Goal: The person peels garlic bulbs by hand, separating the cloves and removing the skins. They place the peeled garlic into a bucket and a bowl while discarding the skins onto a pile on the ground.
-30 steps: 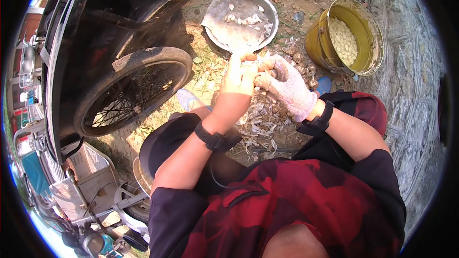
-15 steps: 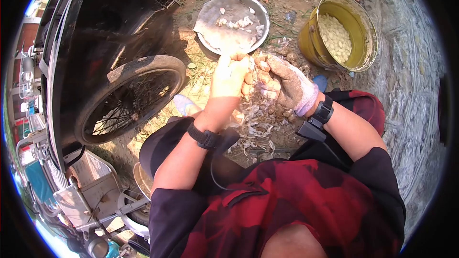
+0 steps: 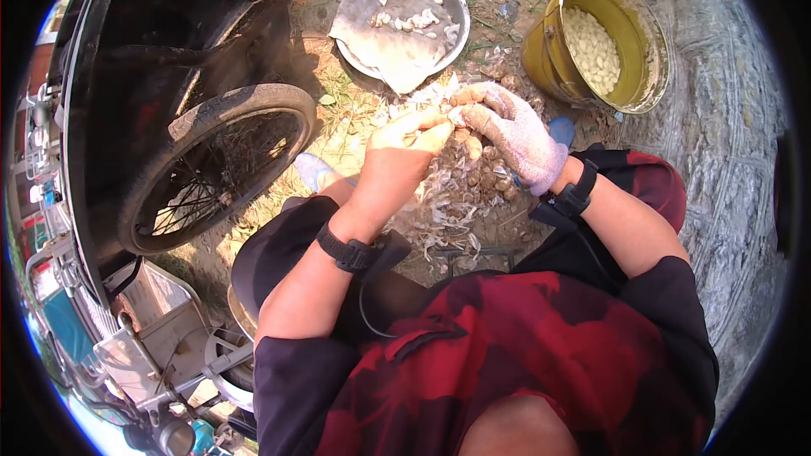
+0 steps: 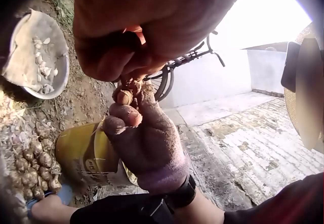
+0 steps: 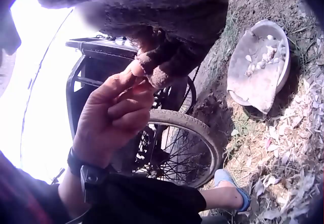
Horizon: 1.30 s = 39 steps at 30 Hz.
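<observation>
- The left hand (image 3: pixel 405 139) is pinching with curled fingers, its tips nearly closed on a small garlic piece (image 4: pixel 124 97); whether that is a whole bulb or a part is hard to tell.
- The gloved right hand (image 3: pixel 522 139) is holding the same piece from the other side, its fingers bent round it; the fingertips of both hands are meeting in front of the person, above the litter of garlic skins (image 3: pixel 443 203).
- Done, it seems: many pale cloves (image 3: pixel 593 52) are lying in the yellow bucket (image 3: pixel 541 57), and a few loose cloves (image 3: pixel 420 20) are resting on the cloth (image 3: pixel 365 38) draped over the metal basin (image 3: pixel 457 10).
- Left, apparently: a heap of garlic bulbs (image 4: pixel 38 168) is waiting on the ground beside the bucket, so the work is looking well under way but unfinished.
- The bucket's side is carrying a printed mark, too blurred to read; no brand is showing legibly on the wrist straps (image 3: pixel 342 247).
</observation>
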Available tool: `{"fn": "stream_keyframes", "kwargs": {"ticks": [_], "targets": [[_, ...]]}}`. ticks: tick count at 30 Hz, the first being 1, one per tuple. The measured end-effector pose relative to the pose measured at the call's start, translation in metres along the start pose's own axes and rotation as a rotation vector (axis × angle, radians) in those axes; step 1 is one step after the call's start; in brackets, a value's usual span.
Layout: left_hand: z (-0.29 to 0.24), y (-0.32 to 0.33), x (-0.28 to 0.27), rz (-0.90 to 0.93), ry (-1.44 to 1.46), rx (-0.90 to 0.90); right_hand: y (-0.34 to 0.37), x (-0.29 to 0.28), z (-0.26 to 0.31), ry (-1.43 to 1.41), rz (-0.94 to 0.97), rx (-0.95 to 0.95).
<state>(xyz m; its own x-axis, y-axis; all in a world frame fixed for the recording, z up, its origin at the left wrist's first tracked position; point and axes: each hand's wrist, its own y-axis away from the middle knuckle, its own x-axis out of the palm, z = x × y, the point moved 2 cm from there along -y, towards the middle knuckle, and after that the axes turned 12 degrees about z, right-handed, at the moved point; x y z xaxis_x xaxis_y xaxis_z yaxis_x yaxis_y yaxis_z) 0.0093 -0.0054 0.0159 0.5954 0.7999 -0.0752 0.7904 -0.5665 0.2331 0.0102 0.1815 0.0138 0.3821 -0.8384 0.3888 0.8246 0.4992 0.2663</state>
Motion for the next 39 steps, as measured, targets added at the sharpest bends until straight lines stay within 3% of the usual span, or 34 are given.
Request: {"fn": "stream_keyframes", "kwargs": {"ticks": [4,6,8,10,13,15,19,21,24,27,29,30,32,34,36,39], "targets": [[0.002,0.005,0.0,0.004,0.01,-0.06,0.0,0.005,-0.005,0.013,-0.011,0.034],[0.0,0.006,0.0,0.007,0.038,-0.079,-0.001,0.007,-0.009,0.221,-0.024,-0.064],[-0.004,0.006,0.002,-0.056,0.283,-0.266,-0.003,0.008,-0.015,0.285,-0.017,-0.108],[-0.004,0.006,0.0,-0.05,0.332,-0.293,-0.004,0.011,-0.02,0.348,-0.01,-0.153],[-0.002,0.008,-0.001,-0.058,0.438,-0.318,-0.003,0.014,-0.024,0.331,-0.034,-0.082],[-0.001,0.008,-0.002,-0.071,0.492,-0.312,-0.004,0.014,-0.018,0.097,-0.029,-0.06],[-0.009,0.006,-0.004,-0.008,0.599,-0.222,-0.009,-0.003,-0.021,0.026,-0.001,-0.056],[-0.014,0.003,-0.001,-0.01,0.585,-0.226,-0.011,-0.01,-0.028,-0.096,0.12,0.14],[-0.017,0.001,0.001,-0.018,0.415,-0.282,-0.005,0.005,-0.004,0.13,0.118,0.02],[0.003,-0.001,-0.002,-0.032,0.358,-0.301,-0.002,0.002,0.003,0.149,0.104,-0.01],[0.045,-0.006,-0.014,-0.11,-0.786,0.335,0.0,0.0,0.004,0.115,0.079,-0.018],[0.039,-0.005,-0.011,-0.108,-0.787,0.335,0.0,0.0,0.004,0.083,0.057,-0.027],[0.026,-0.003,-0.007,-0.206,-0.217,-0.151,0.001,-0.004,0.002,0.093,0.053,-0.004],[0.006,-0.001,-0.003,-0.154,-0.088,-0.174,-0.001,-0.008,-0.006,0.101,0.047,0.024],[0.006,0.002,-0.002,-0.109,0.043,-0.196,-0.005,-0.009,-0.008,0.478,0.021,-0.137],[0.009,0.005,-0.003,0.016,0.022,-0.046,0.0,-0.005,0.0,0.721,0.02,-0.129]]}}
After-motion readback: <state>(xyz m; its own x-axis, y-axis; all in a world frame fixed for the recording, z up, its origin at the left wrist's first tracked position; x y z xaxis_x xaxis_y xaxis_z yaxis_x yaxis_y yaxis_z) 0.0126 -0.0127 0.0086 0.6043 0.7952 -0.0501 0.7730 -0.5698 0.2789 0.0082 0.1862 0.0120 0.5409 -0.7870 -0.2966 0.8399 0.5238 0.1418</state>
